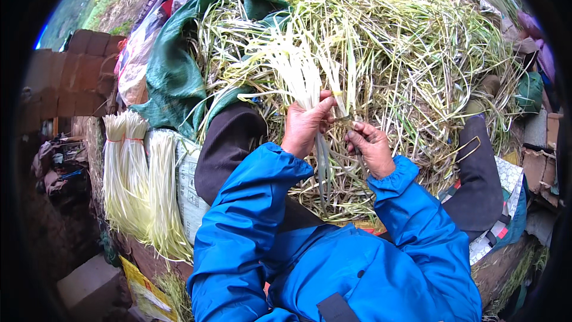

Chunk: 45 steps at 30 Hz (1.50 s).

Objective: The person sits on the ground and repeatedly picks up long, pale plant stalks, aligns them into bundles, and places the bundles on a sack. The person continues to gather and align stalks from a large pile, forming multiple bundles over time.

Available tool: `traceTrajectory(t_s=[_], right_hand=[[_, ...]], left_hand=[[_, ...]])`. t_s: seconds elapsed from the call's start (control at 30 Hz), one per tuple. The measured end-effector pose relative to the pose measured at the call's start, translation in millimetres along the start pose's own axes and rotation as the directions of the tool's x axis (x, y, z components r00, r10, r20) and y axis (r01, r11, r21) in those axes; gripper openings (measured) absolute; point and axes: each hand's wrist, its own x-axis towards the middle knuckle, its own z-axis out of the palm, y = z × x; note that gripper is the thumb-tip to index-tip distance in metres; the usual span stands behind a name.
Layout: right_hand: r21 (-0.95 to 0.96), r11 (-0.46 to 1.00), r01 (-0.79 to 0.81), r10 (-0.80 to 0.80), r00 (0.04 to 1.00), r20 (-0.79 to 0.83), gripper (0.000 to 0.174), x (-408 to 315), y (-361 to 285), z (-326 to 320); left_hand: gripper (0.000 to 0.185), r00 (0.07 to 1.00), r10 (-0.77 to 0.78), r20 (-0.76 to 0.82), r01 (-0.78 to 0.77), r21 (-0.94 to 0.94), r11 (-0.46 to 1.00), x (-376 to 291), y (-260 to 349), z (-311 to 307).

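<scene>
My left hand (pixel 307 121) is closed around a fanned bunch of pale, blanched chive-like stalks (pixel 297 74). The white and yellowish blades spread upward from my fist, and a few limp greyish leaves (pixel 321 165) dangle below it. Close by on the right, my right hand (pixel 370 146) pinches thin withered leaves (pixel 359 158) between thumb and fingers. A smaller clump of stalks (pixel 340 94) rises between the two hands, its dark base near my right fingertips; which hand bears it is hard to tell. Both hands are above a thick litter of loose leaves (pixel 402 85).
At left lie two red-tied bundles of pale stalks (pixel 134 165) and another bundle (pixel 163 183) against a printed white sack (pixel 190 188). Green woven cloth (pixel 172 76) drapes beside my left knee. Cardboard (pixel 71 80) stands far left; a concrete block (pixel 89 279) sits lower left.
</scene>
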Motion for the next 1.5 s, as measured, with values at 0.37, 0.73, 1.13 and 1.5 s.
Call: traceTrajectory(t_s=[0.37,0.73,1.13,1.5], right_hand=[[0.246,0.965,-0.088,0.102,0.994,-0.047,0.015,3.7,-13.4,17.2],[0.284,0.94,-0.191,0.189,0.981,0.033,0.03,-35.8,-18.2,16.0],[0.409,0.887,-0.214,0.232,0.973,0.007,0.013,-19.6,-20.2,25.5],[-0.826,0.53,0.193,-0.26,0.964,0.058,0.011,-17.8,20.1,-8.2]], left_hand=[[0.009,0.997,-0.01,0.071,0.002,0.118,0.993,-6.8,-4.8,8.5],[0.021,0.957,-0.039,0.289,0.055,-0.047,0.997,-16.2,18.6,-5.4],[0.022,0.977,0.011,0.211,-0.047,0.166,0.985,-11.7,6.2,4.5],[0.022,0.995,0.096,-0.035,-0.084,0.249,0.965,-5.0,8.2,4.0]])
